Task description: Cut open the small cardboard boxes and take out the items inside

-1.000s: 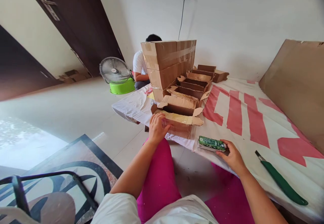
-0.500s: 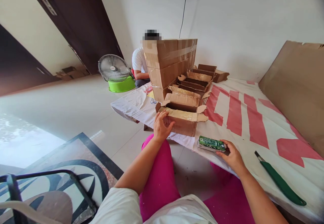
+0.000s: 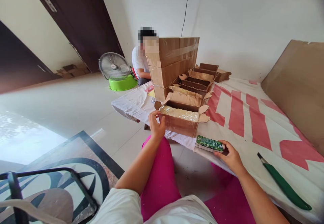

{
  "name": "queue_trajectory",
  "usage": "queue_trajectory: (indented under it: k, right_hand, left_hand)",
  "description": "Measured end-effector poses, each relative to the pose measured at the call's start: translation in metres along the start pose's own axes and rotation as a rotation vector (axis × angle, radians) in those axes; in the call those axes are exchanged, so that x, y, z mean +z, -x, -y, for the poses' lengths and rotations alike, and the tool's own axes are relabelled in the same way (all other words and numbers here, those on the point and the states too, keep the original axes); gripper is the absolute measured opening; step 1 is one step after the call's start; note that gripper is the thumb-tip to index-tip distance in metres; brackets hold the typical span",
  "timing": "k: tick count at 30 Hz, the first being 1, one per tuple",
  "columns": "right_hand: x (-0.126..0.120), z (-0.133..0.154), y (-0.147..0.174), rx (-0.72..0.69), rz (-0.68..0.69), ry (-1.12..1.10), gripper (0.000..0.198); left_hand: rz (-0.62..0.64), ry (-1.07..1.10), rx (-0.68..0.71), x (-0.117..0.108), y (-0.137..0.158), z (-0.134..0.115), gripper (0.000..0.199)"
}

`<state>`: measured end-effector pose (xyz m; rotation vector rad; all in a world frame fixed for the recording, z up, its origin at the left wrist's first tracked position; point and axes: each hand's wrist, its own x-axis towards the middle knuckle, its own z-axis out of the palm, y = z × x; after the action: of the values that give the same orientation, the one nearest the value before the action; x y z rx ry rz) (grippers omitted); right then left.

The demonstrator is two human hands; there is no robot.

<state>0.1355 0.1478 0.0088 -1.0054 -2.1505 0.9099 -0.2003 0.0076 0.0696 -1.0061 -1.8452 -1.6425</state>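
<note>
An opened cardboard box (image 3: 180,124) sits at the table's near edge, with its flaps folded out and shiny tape along the front flap. At its left front corner is my left hand (image 3: 157,127), fingers curled against the end and thumb on the front face. My right hand (image 3: 230,156) grips the right end of a small green-printed carton (image 3: 209,143) with white sides, thumb in front and fingers behind. The carton lies flat at the table edge, just right of the box. Farther right rests a green-handled cutter knife (image 3: 285,183), its blade end pointing away from me.
Behind the near box runs a row of open boxes (image 3: 199,80). Taped closed boxes (image 3: 169,74) are stacked to their left, partly hiding a seated person (image 3: 138,60). A large cardboard sheet (image 3: 296,82) leans at right. A fan (image 3: 115,66) stands on a green tub (image 3: 123,83).
My left hand has slid left along the box, from the top of its front edge to its left corner. My right hand stays on the carton, almost unmoved. The view shifts slightly.
</note>
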Motion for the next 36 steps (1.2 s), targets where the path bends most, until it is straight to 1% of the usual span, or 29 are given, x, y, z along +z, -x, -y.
queue_trajectory:
  k: [3,5,6,8,10,11,12,13,14,16,17,19,21,23,25,26,29,31,33,36]
  right_hand:
    - [0.011,0.007,-0.006,-0.053,0.022,0.046,0.053]
    - [0.015,0.010,-0.010,-0.129,0.001,0.115,0.051]
    - [0.016,0.012,-0.011,-0.171,-0.024,0.152,0.053]
    - [0.011,0.019,-0.013,-0.243,-0.087,0.211,0.059]
    - [0.000,0.034,-0.015,-0.299,-0.172,0.234,0.058]
    - [-0.008,0.044,-0.017,-0.327,-0.217,0.232,0.054]
    - [-0.016,0.058,-0.020,-0.357,-0.258,0.223,0.047]
    - [-0.024,0.072,-0.023,-0.392,-0.296,0.215,0.041]
    - [-0.032,0.088,-0.027,-0.428,-0.312,0.215,0.035]
    - [-0.043,0.121,-0.038,-0.511,-0.284,0.231,0.027]
    - [-0.046,0.137,-0.044,-0.547,-0.240,0.248,0.024]
    - [-0.045,0.165,-0.057,-0.608,-0.116,0.287,0.020]
    - [-0.036,0.188,-0.073,-0.645,0.022,0.321,0.019]
    - [-0.019,0.205,-0.093,-0.638,0.145,0.350,0.020]
    - [0.005,0.218,-0.116,-0.577,0.243,0.371,0.023]
    - [0.019,0.222,-0.128,-0.530,0.283,0.374,0.026]
    - [0.056,0.230,-0.159,-0.350,0.382,0.380,0.029]
    - [0.074,0.231,-0.171,-0.260,0.442,0.380,0.024]
    - [0.082,0.231,-0.175,-0.248,0.454,0.351,0.018]
    - [0.083,0.230,-0.171,-0.301,0.381,0.296,0.017]
  left_hand:
    - [0.082,-0.057,0.054,-0.002,-0.001,-0.007,0.022]
    - [0.122,-0.086,0.064,-0.006,-0.004,-0.012,0.023]
    - [0.118,-0.088,0.046,-0.007,-0.008,-0.013,0.021]
    - [0.055,-0.072,-0.042,-0.009,-0.020,-0.014,0.021]
    - [-0.025,-0.020,-0.203,-0.006,-0.038,-0.012,0.027]
    - [-0.034,0.030,-0.306,-0.003,-0.048,-0.010,0.034]
    - [-0.003,0.104,-0.417,0.001,-0.058,-0.008,0.041]
    - [0.074,0.192,-0.517,0.005,-0.067,-0.005,0.046]
    - [0.181,0.278,-0.588,0.009,-0.074,-0.002,0.047]
    - [0.370,0.401,-0.645,0.016,-0.085,0.003,0.043]
    - [0.431,0.433,-0.640,0.018,-0.088,0.005,0.040]
    - [0.488,0.468,-0.596,0.018,-0.088,0.009,0.034]
    - [0.549,0.484,-0.500,0.015,-0.086,0.012,0.028]
    - [0.618,0.476,-0.358,0.011,-0.084,0.014,0.021]
    - [0.652,0.439,-0.247,0.008,-0.084,0.015,0.016]
    - [0.656,0.415,-0.214,0.007,-0.084,0.015,0.015]
    - [0.638,0.329,-0.171,0.006,-0.086,0.015,0.016]
    - [0.620,0.292,-0.148,0.005,-0.085,0.016,0.020]
    - [0.592,0.279,-0.129,0.004,-0.084,0.018,0.025]
    - [0.541,0.336,-0.142,0.003,-0.083,0.021,0.027]
